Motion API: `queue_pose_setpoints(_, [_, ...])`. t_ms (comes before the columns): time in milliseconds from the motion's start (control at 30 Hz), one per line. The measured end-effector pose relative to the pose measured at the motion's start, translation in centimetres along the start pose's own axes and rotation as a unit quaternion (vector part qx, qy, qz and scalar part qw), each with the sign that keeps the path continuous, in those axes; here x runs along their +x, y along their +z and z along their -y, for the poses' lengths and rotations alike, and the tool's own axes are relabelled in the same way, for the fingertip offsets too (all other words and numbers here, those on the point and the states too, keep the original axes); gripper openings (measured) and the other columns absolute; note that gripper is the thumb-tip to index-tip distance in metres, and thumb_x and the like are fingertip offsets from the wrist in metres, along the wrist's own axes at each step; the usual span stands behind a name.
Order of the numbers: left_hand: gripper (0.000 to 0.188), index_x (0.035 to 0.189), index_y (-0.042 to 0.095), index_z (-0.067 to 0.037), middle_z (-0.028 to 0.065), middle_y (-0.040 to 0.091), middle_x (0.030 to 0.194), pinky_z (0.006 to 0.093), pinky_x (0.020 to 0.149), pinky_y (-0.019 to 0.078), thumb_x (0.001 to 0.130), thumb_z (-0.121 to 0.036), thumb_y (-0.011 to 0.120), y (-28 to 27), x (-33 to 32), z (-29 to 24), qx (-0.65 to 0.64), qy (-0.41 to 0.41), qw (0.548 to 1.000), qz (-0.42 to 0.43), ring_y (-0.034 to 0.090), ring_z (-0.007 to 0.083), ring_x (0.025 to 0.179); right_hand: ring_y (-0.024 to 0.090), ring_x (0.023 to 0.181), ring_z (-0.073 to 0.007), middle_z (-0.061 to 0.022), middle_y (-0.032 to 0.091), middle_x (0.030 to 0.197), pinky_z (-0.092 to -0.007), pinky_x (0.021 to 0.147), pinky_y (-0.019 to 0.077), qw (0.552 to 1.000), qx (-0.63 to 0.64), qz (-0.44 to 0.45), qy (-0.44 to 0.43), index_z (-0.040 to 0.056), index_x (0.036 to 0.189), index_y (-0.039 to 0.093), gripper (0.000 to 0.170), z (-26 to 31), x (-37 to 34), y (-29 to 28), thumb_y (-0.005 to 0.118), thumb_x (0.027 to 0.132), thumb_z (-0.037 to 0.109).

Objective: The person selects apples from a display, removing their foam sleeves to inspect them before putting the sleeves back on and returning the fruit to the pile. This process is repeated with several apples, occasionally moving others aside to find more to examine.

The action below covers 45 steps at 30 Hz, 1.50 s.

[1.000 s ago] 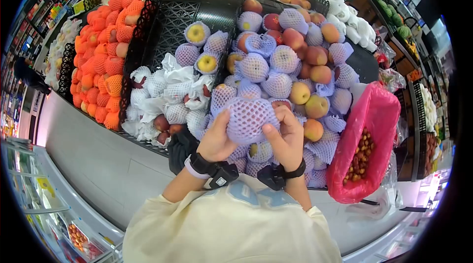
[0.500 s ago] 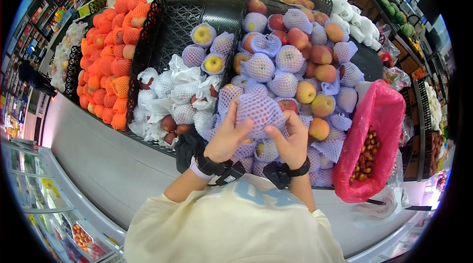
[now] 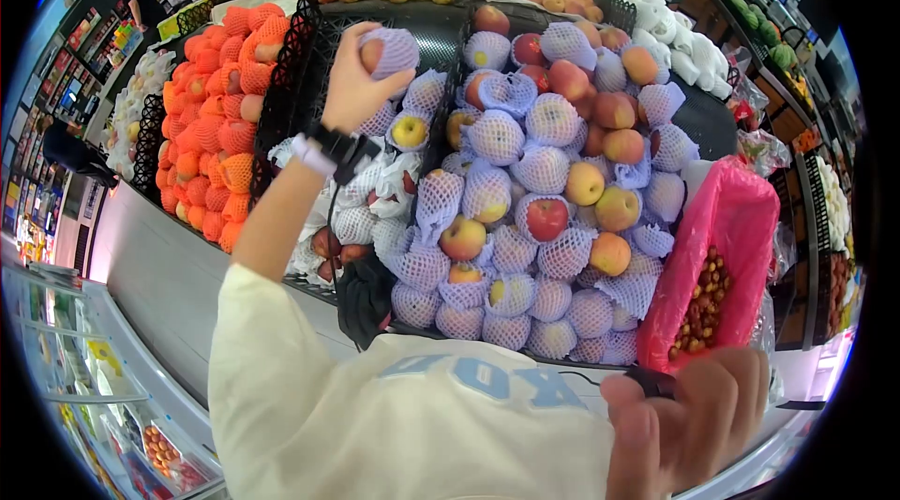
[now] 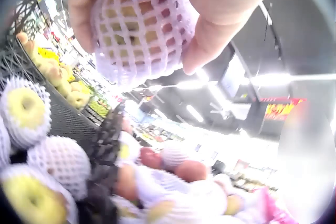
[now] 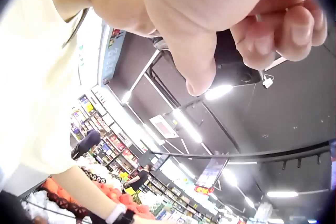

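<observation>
My left hand (image 3: 354, 92) grips an apple (image 3: 397, 50) in a lilac foam net, above the far part of a black crate on the left. In the left wrist view, the thumb and fingers wrap the netted apple (image 4: 139, 29) from both sides, its red and yellow skin showing through the mesh. Beneath it are several netted apples, one with a yellow top (image 3: 410, 132). At the lower right, close to the camera, my right hand (image 3: 689, 420) hangs with loosely bent fingers. Nothing shows between its thumb (image 5: 198, 71) and fingers in the right wrist view.
A large heap of lilac-netted apples (image 3: 544, 172) fills the middle bin. White-wrapped fruit (image 3: 356, 219) lies nearer in the left crate, and orange-netted fruit (image 3: 211, 116) is beyond its black wall. A pink-lined basket (image 3: 745, 219) holding small brown fruits stands on the right.
The left hand has carried the netted apple from the middle heap up and left over the left crate. The right hand has let go of it and moved down to the right.
</observation>
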<state>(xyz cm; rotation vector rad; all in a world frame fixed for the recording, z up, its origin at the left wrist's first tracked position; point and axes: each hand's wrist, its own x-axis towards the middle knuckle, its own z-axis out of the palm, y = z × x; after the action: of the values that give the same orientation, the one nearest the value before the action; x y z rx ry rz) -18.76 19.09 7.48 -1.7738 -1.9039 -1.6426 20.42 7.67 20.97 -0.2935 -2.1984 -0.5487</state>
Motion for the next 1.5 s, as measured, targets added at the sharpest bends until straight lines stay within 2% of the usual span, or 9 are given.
queue_pose_setpoints(33, [0.070, 0.118, 0.049, -0.006, 0.0156, 0.057, 0.111, 0.0370, 0.092, 0.0447, 0.059, -0.020, 0.083, 0.8, 1.4, 1.5, 0.036, 0.035, 0.999, 0.011, 0.056, 0.0304, 0.105, 0.039, 0.044, -0.0156, -0.0035, 0.044, 0.058, -0.0260, 0.037, 0.0296, 0.996, -0.080, 0.024, -0.028, 0.0186, 0.129, 0.044, 0.045, -0.5, 0.3, -0.6, 0.066, 0.090, 0.020])
queue_pose_setpoints(400, [0.071, 0.116, 0.043, -0.015, 0.0186, 0.048, 0.114, 0.0463, 0.085, 0.0495, 0.058, -0.023, 0.085, 10.7, 6.5, 9.4, 0.232, -0.045, 0.961, 0.142, 0.056, 0.0401, 0.103, 0.041, 0.049, -0.0153, -0.0049, 0.045, 0.065, -0.0264, 0.041, 0.0284, 0.992, -0.027, 0.110, 0.061, 0.0236, 0.135, 0.042, 0.053, -1.8, 2.1, -1.8, 0.067, 0.088, 0.014])
queue_pose_setpoints(633, [0.066, 0.120, 0.039, -0.009, 0.0210, 0.044, 0.118, 0.0462, 0.090, 0.0478, 0.066, -0.010, 0.077, 14.1, 5.9, 13.6, 0.211, 0.000, 0.960, 0.185, 0.054, 0.0432, 0.106, 0.037, 0.046, -0.0119, -0.0014, 0.044, 0.064, -0.0237, 0.041, 0.0279, 0.976, -0.089, 0.145, -0.134, 0.0472, 0.129, 0.044, 0.046, -4.1, 1.8, -0.5, 0.061, 0.093, 0.024])
queue_pose_setpoints(800, [0.055, 0.122, 0.046, -0.004, 0.0243, 0.048, 0.120, 0.0437, 0.095, 0.0433, 0.073, -0.012, 0.069, 13.2, 5.8, 14.5, 0.183, 0.067, 0.953, 0.230, 0.050, 0.0430, 0.111, 0.031, 0.043, -0.0131, 0.0003, 0.038, 0.056, -0.0255, 0.041, 0.0227, 0.989, 0.045, 0.133, -0.034, 0.0112, 0.070, 0.060, 0.040, -2.8, 3.6, 0.3, 0.068, 0.075, 0.050])
queue_pose_setpoints(867, [0.052, 0.123, 0.044, 0.002, 0.0274, 0.048, 0.119, 0.0425, 0.100, 0.0386, 0.074, -0.002, 0.060, 12.0, 5.5, 11.9, 0.144, 0.070, 0.955, 0.251, 0.045, 0.0431, 0.116, 0.030, 0.043, -0.0136, 0.0003, 0.038, 0.057, -0.0258, 0.041, 0.0220, 0.930, 0.066, 0.080, 0.352, 0.0076, 0.058, 0.047, 0.054, 0.4, 7.0, 1.0, 0.065, 0.073, 0.057])
queue_pose_setpoints(933, [0.052, 0.124, 0.044, 0.003, 0.0271, 0.048, 0.121, 0.0431, 0.102, 0.0371, 0.076, -0.005, 0.060, 11.7, 5.3, 11.9, 0.151, 0.068, 0.954, 0.249, 0.043, 0.0428, 0.119, 0.030, 0.043, -0.0138, 0.0010, 0.038, 0.057, -0.0264, 0.041, 0.0218, 0.905, 0.038, 0.174, 0.387, 0.0079, 0.057, 0.049, 0.057, 1.6, 6.9, 0.4, 0.061, 0.075, 0.061])
queue_pose_setpoints(1167, [0.037, 0.110, 0.056, -0.002, 0.0200, 0.051, 0.117, 0.0424, 0.098, 0.0392, 0.076, -0.014, 0.064, 10.2, 5.8, 6.8, 0.167, 0.140, 0.971, 0.096, 0.048, 0.0388, 0.112, 0.027, 0.040, -0.0100, 0.0042, 0.032, 0.047, -0.0204, 0.038, 0.0185, 0.999, 0.037, -0.003, 0.036, 0.0098, 0.052, 0.045, 0.056, -0.3, 1.6, 2.0, 0.059, 0.072, 0.060])
queue_pose_setpoints(1333, [0.020, 0.096, 0.062, -0.004, 0.0133, 0.059, 0.100, 0.0400, 0.086, 0.0439, 0.078, -0.011, 0.061, 11.0, 5.6, 2.1, 0.159, 0.232, 0.956, 0.086, 0.054, 0.0342, 0.099, 0.026, 0.039, -0.0095, 0.0046, 0.033, 0.047, -0.0200, 0.038, 0.0177, 0.996, 0.080, 0.048, 0.001, 0.0097, 0.052, 0.045, 0.056, -0.1, 1.4, 1.8, 0.059, 0.069, 0.061])
queue_pose_setpoints(1500, [0.021, 0.096, 0.064, -0.002, 0.0144, 0.066, 0.089, 0.0377, 0.080, 0.0483, 0.081, -0.017, 0.064, 14.0, 3.6, 0.3, 0.067, 0.142, 0.929, 0.335, 0.062, 0.0292, 0.088, 0.031, 0.039, -0.0108, 0.0017, 0.039, 0.051, -0.0223, 0.037, 0.0197, 0.995, 0.040, -0.025, -0.082, 0.0137, 0.090, 0.058, 0.051, -1.3, -0.6, 0.9, 0.065, 0.071, 0.061])
